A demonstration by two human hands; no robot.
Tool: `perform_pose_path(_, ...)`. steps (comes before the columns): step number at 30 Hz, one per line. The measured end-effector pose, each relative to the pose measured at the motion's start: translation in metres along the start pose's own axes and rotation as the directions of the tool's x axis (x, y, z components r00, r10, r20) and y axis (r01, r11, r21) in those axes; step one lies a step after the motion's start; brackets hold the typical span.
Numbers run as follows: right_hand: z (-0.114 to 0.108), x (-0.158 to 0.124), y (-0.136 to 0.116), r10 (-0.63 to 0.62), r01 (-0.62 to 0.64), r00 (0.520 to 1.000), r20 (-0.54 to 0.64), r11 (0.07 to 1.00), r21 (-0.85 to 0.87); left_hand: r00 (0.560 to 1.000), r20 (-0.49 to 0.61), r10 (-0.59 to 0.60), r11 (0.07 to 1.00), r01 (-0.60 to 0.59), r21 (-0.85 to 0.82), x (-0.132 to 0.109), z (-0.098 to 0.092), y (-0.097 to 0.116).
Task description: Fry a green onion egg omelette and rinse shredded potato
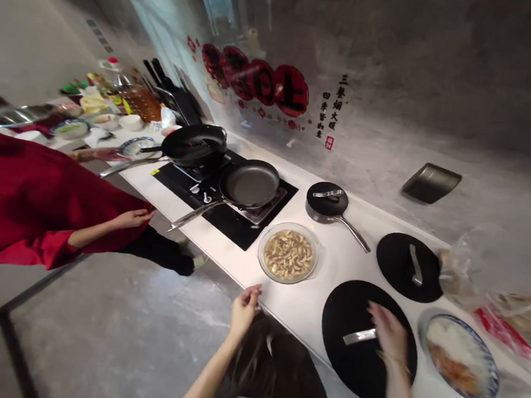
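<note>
My right hand reaches over a large flat black lid on the white counter, its fingers at the lid's metal handle; the hand is smeared by motion. My left hand hovers at the counter's front edge, fingers loosely curled together, nothing visible in them. Just beyond the left hand stands a glass bowl of sliced mushrooms. A blue-rimmed plate of food lies right of the big lid.
A second black lid and a small lidded saucepan lie farther back. Two frying pans sit on the black hob. A person in red stands at left. Plastic bags crowd the right; dishes fill the far counter.
</note>
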State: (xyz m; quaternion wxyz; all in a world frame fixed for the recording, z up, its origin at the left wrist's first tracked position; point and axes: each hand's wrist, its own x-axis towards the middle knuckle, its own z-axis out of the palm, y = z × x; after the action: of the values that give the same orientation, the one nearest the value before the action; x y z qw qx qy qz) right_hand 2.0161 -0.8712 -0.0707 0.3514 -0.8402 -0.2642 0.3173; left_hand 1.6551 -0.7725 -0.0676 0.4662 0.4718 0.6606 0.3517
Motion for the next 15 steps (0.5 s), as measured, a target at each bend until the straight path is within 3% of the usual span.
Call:
perform_pose_path(3, 0.108, 0.034, -0.046, -0.001, -0.052, 0.979, 0.205, 0.967, 0.251, 0.997, -0.072, -0.031, 0.997, 0.026, -0.077, 0.029, 0.0, -0.004)
perform_pose_path(6, 0.162, 0.056, -0.064, 0.04, -0.107, 0.975, 0.217, 0.946, 0.305, 0.997, -0.05, -0.05, 0.992, 0.044, -0.116, 0.035, 0.005, -0.005)
perform_pose_path(8, 0.172, 0.061, -0.065, 0.067, -0.135, 0.975, 0.211, 0.935, 0.327, 0.998, -0.028, -0.06, 0.989, 0.056, -0.137, 0.028, 0.006, -0.009)
perform_pose_path(12, 0.172, 0.066, -0.058, 0.105, -0.189, 0.968, 0.229, 0.903, 0.385, 0.994, 0.014, -0.111, 0.984, 0.112, -0.136, 0.013, -0.002, -0.028)
perform_pose_path(15, 0.171, 0.074, -0.055, 0.118, -0.206, 0.967, 0.225, 0.883, 0.422, 0.994, -0.012, -0.11, 0.989, 0.108, -0.096, 0.016, -0.01, -0.042)
